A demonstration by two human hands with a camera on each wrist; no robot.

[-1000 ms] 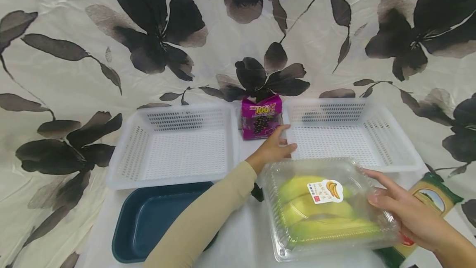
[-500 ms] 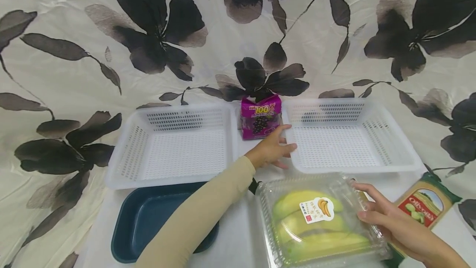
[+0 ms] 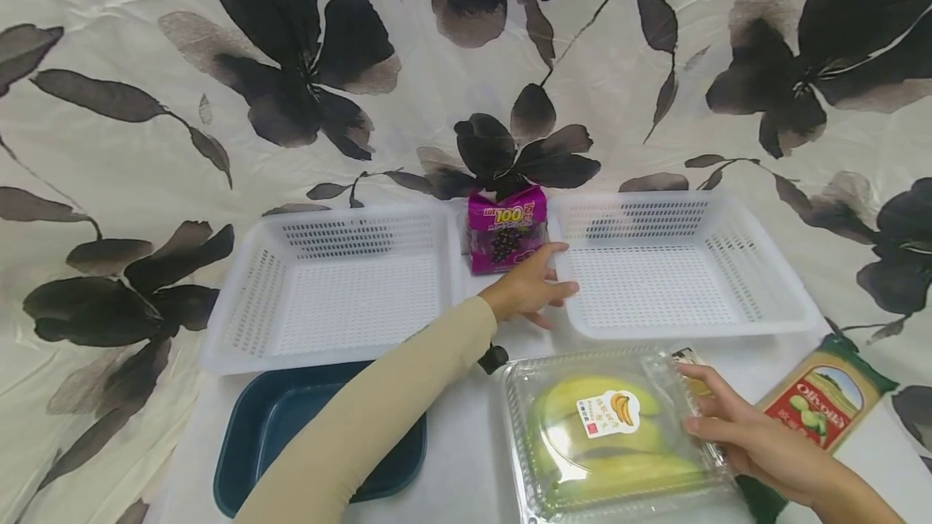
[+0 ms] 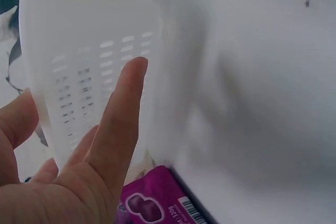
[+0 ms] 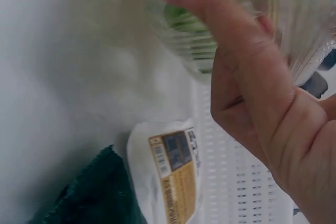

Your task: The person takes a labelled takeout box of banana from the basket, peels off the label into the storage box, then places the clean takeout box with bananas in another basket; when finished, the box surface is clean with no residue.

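Observation:
My right hand (image 3: 750,431) pinches the right side of a clear plastic box of bananas (image 3: 655,471) at the front right, thumb on top. In the right wrist view, the thumb lies over the clear plastic (image 5: 191,43), with green banana skin showing through. Beside the right white basket (image 3: 692,330), my left hand (image 3: 527,285) spreads its fingers at the basket's left wall. The left wrist view shows an extended finger (image 4: 123,108) against the slotted wall. Just behind that hand stands a purple bag with a grape picture (image 3: 502,237), partly covered by it.
Another white basket (image 3: 222,350) stands at the left, with a dark blue tray (image 3: 229,459) in front, crossed by my left sleeve (image 3: 393,395). Right of the box lie a green-and-gold Olivoilà bag (image 3: 826,399) and a white-and-yellow packet (image 5: 173,166). A floral cloth (image 3: 422,39) hangs behind.
The right hand has brought the banana box down and slightly left, toward the front of the table, uncovering more of the Olivoilà bag. The left hand has stayed nearly still.

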